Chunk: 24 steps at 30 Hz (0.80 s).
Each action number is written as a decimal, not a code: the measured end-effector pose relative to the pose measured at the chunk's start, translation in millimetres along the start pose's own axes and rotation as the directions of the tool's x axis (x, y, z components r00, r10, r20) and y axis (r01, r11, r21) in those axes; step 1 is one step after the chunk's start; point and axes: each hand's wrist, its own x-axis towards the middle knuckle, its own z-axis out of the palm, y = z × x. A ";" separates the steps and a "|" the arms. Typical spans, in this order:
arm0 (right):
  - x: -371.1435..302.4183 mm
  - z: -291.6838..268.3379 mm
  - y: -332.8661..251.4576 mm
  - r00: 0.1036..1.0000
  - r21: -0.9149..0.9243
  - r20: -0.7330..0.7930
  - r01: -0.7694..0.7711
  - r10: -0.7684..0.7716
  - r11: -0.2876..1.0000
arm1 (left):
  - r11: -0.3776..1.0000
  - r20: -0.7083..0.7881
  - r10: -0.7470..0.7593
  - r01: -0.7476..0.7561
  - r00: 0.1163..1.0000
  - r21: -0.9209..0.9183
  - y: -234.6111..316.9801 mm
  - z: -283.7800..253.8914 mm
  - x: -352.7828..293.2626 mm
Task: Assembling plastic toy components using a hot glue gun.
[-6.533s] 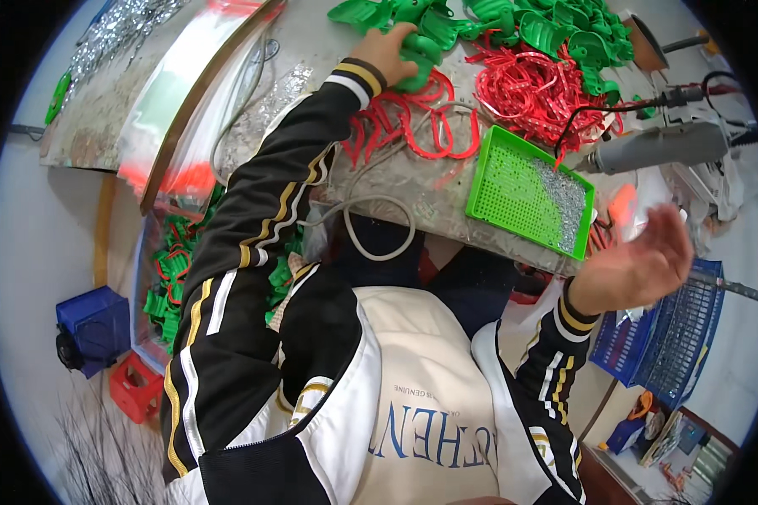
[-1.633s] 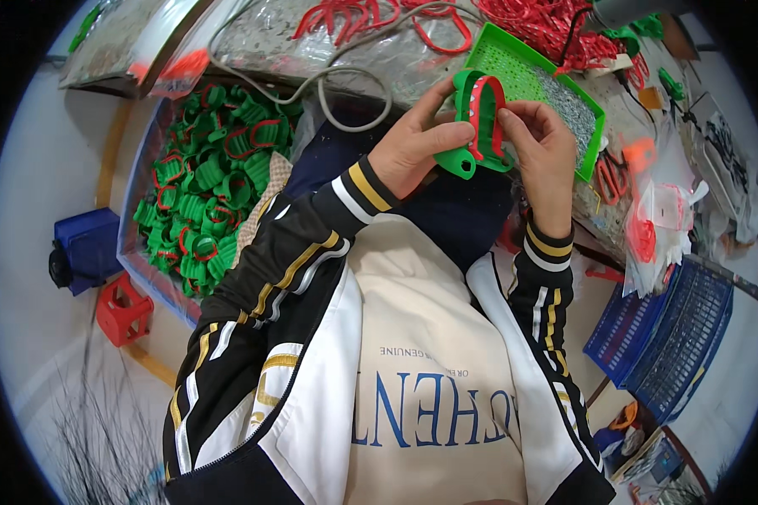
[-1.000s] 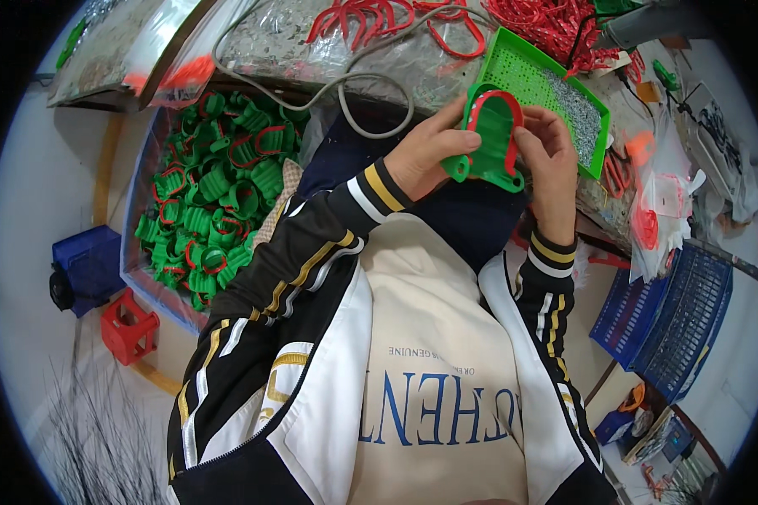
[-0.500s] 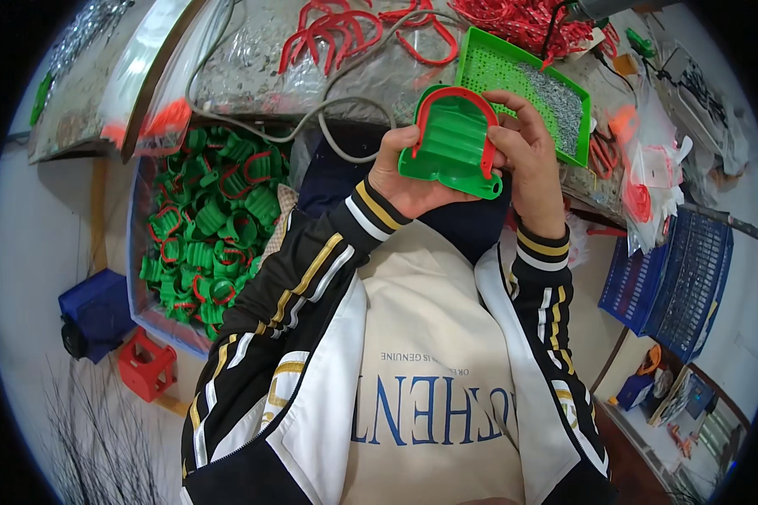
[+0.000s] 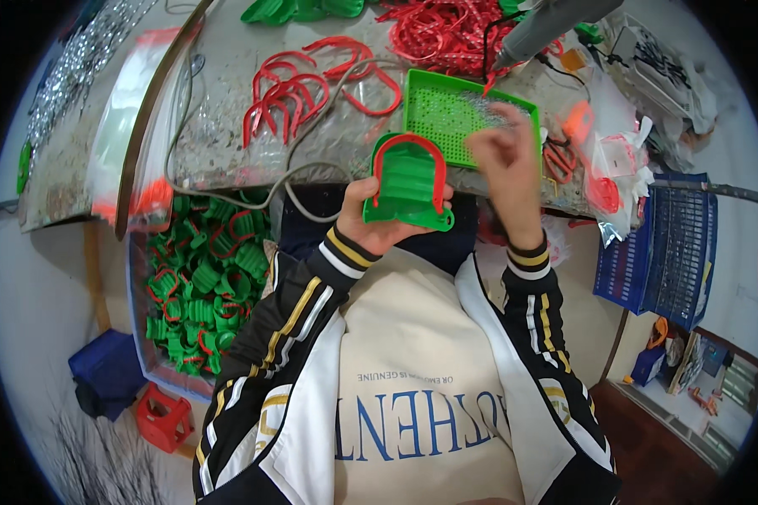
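My left hand (image 5: 364, 220) grips a green ribbed plastic piece (image 5: 408, 178) by its lower left side, thumb in front and fingers behind. A red U-shaped strip (image 5: 440, 172) runs along the piece's curved upper edge and down both sides. My right hand (image 5: 514, 172) is apart from the piece, with fingers smeared by motion, over the right part of a shallow green perforated tray (image 5: 436, 118). Small silvery bits show in that tray near the fingers, too small to name and partly hidden. What the right fingers hold, if anything, cannot be made out.
Loose red curved strips (image 5: 286, 97) lie on the worktable, crossed by a grey cable (image 5: 299, 156). Behind the tray are a red tangled heap (image 5: 442, 38) and a grey tool (image 5: 556, 29). Orange-handled scissors (image 5: 557, 158) lie to the right. A bin of green pieces (image 5: 206, 278) stands at left.
My right hand has let go of the green piece and moved up over the tray. My left hand keeps holding the piece, now lower and further left. The view has shifted too.
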 end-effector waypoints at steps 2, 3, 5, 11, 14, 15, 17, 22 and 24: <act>25.6 -23.5 -1.5 0.858 -0.052 -0.431 0.285 -0.279 0.957 | 1.000 0.012 -0.012 0.012 1.000 0.000 -3.9 -1.0 2.2; 40.2 -34.9 -8.1 0.790 -0.095 -0.473 0.395 -0.391 0.914 | 0.999 0.047 -0.039 0.040 0.998 -0.021 -6.5 -1.0 2.7; 67.2 -43.6 -27.2 0.712 -0.136 -0.509 0.489 -0.484 0.862 | 0.997 0.070 -0.068 0.071 0.995 -0.043 -10.6 -3.1 5.2; 113.8 -73.7 -52.6 0.967 0.170 0.051 0.239 -0.251 0.956 | 0.981 0.067 -0.166 0.172 0.984 -0.089 -27.4 -8.3 14.4; 117.6 -66.9 -55.8 0.932 0.312 0.261 0.166 -0.253 0.935 | 0.983 0.048 -0.152 0.156 0.987 -0.092 -20.8 -18.2 14.0; 117.4 -63.8 -57.1 0.909 0.356 0.327 0.136 -0.259 0.925 | 0.983 0.041 -0.152 0.156 0.987 -0.100 -21.5 -21.2 13.6; 115.1 -58.7 -62.1 0.850 0.430 0.446 0.073 -0.282 0.900 | 0.976 0.062 -0.150 0.158 0.987 -0.150 -22.3 -24.6 15.0; 84.8 -33.7 -82.5 0.794 0.580 0.537 -0.103 -0.284 0.808 | 0.972 0.034 -0.172 0.175 0.985 -0.154 -20.4 -23.6 16.4; 74.3 -30.5 -83.2 0.853 0.520 0.464 -0.043 -0.240 0.853 | 0.969 0.024 -0.195 0.196 0.981 -0.153 -21.5 -22.8 17.0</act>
